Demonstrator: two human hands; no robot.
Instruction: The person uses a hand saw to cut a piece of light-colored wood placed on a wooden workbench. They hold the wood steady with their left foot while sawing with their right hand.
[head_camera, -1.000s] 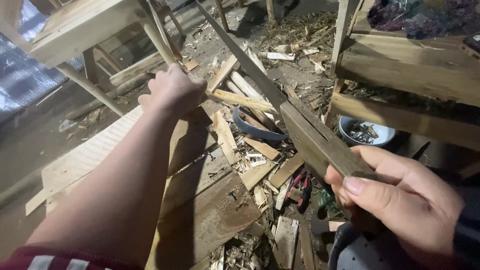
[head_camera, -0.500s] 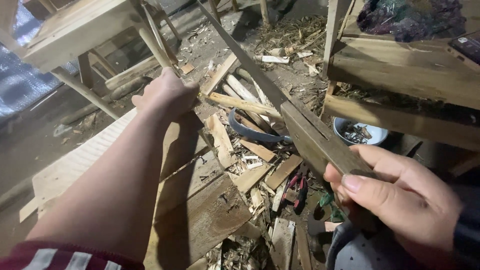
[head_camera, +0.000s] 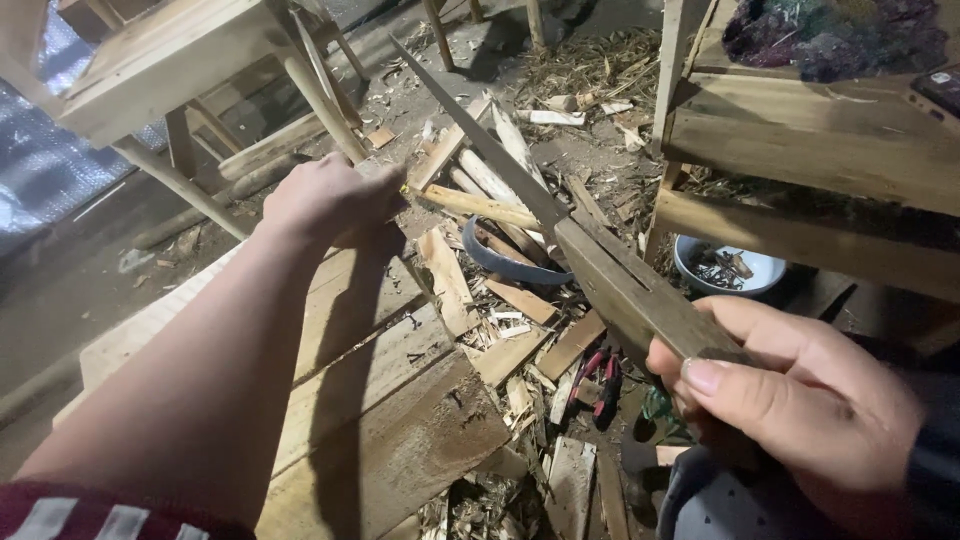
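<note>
Long wooden-handled blade (head_camera: 560, 225) held up over scrap-strewn floor, tip pointing away | right hand (head_camera: 800, 400) clamped on its handle at lower right | left hand (head_camera: 325, 200) closed, resting on plank platform (head_camera: 400, 420) | red pliers (head_camera: 600, 375) among offcuts | white bowl (head_camera: 725, 268) under shelf.

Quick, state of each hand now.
Left hand: closed, pressing down on the wooden board.
Right hand: closed around the wooden handle of a long blade.

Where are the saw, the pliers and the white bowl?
saw (head_camera: 600, 265): head view, on the wooden handle section near the blade.
pliers (head_camera: 598, 380): head view, on the red handles.
white bowl (head_camera: 760, 272): head view, on the right rim.
</note>
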